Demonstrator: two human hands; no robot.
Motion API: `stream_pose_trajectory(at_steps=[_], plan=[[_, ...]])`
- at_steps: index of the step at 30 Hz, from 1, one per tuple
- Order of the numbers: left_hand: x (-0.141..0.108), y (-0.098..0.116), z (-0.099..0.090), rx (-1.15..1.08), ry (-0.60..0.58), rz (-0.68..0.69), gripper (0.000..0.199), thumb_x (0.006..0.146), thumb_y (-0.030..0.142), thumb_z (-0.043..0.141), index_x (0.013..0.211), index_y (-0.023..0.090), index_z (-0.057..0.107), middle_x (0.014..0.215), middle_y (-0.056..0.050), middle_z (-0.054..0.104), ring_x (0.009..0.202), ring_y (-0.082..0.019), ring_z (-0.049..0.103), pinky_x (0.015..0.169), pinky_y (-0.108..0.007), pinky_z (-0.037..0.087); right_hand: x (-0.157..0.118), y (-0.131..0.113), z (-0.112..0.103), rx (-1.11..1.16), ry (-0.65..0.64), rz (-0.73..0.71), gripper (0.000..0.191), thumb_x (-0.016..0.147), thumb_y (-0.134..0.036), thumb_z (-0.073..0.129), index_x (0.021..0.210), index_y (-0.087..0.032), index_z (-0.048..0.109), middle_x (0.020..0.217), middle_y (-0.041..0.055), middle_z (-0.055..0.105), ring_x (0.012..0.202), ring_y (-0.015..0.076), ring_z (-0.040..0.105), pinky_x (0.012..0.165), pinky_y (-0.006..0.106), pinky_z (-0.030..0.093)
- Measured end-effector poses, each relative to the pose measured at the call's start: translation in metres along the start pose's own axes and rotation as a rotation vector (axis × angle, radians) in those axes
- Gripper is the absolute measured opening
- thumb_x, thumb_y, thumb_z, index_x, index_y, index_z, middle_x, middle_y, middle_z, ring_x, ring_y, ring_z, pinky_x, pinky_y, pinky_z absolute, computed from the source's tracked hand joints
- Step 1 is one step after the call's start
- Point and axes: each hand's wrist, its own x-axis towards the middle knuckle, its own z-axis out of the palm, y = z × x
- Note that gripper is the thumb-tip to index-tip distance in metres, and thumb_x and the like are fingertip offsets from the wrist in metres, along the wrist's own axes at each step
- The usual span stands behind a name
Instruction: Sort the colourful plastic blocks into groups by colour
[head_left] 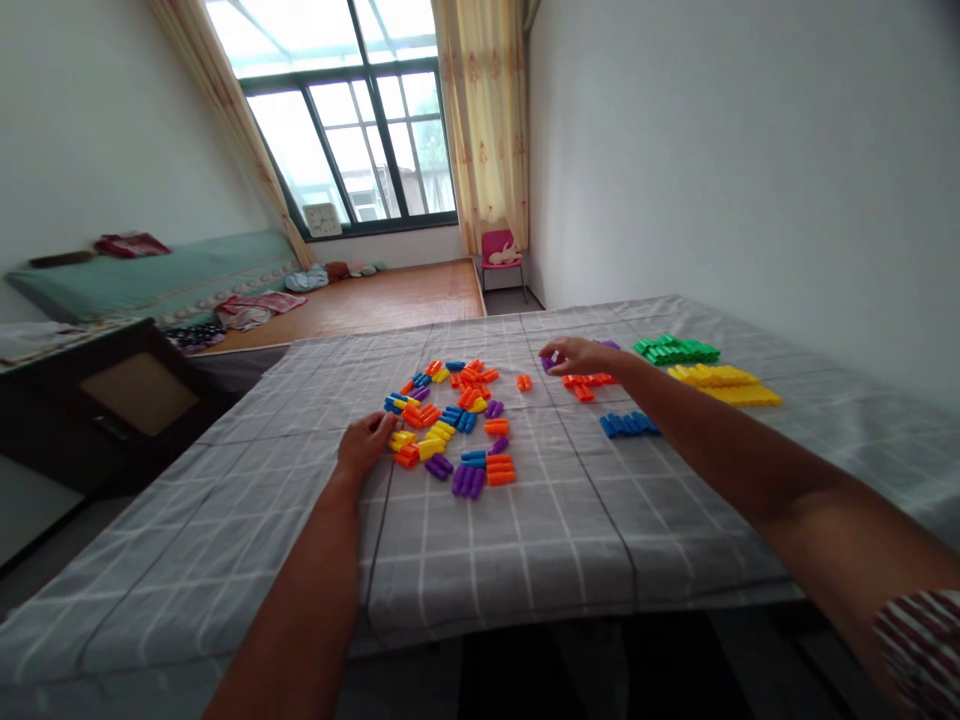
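My right hand [574, 355] reaches to the right half of the table, fingers bent down and closed around a purple plastic piece [549, 363]. More purple pieces [606, 344] lie behind that hand, and orange pieces [585, 386] sit just below it. My left hand [366, 440] rests on the cloth at the left edge of a mixed cluster, fingers curled together by yellow pieces [403, 440]; whether they hold anything is hidden. The cluster's small ridged tube-like pieces are orange, blue, yellow and purple. One orange pair [523, 382] lies apart between the hands.
Sorted by colour at the right are green pieces [676, 349], yellow pieces [726, 384] and blue pieces [628, 425]. A grey checked cloth [525, 560] covers the table. Beyond stand a bed [397, 295], a pink chair [498, 245] and a dark cabinet [97, 420].
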Motion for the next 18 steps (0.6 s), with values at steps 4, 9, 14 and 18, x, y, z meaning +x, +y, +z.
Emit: stream_pose_trajectory(at_steps=[4,9,14,18], plan=[[0.0,0.0,0.0,0.018,0.01,-0.002,0.046,0.083,0.054,0.045,0.086,0.016,0.072,0.079,-0.003,0.072,0.072,-0.017,0.061,0.06,-0.023,0.037,0.027,0.048,-0.026,-0.071,0.144,0.236,0.051,0.073,-0.023,0.068,0.122,-0.011,0.063,0.117,0.0116,0.067,0.092,0.0207,0.064,0.074,0.024,0.049],[0.001,-0.002,0.0,0.01,0.003,0.012,0.047,0.083,0.053,0.044,0.085,0.016,0.072,0.077,-0.002,0.072,0.071,-0.016,0.06,0.06,-0.023,0.037,0.055,0.081,-0.029,-0.088,0.076,0.34,0.052,0.068,-0.022,0.073,0.119,-0.012,0.066,0.114,0.0102,0.069,0.095,0.022,0.064,0.076,0.024,0.049],[0.001,-0.003,0.002,0.008,0.014,-0.007,0.046,0.082,0.054,0.045,0.082,0.016,0.071,0.075,-0.002,0.07,0.068,-0.015,0.059,0.058,-0.023,0.036,0.076,0.09,-0.021,-0.141,-0.052,0.379,0.046,0.067,-0.025,0.075,0.112,-0.014,0.071,0.107,0.0082,0.071,0.092,0.0227,0.065,0.075,0.026,0.05],[0.0,-0.004,0.004,-0.007,0.004,-0.011,0.046,0.083,0.055,0.046,0.083,0.016,0.071,0.072,-0.001,0.069,0.067,-0.015,0.058,0.057,-0.023,0.035,0.084,0.09,-0.019,-0.11,-0.15,0.395,0.053,0.068,-0.022,0.074,0.12,-0.014,0.067,0.116,0.0103,0.069,0.094,0.0214,0.065,0.077,0.026,0.05]])
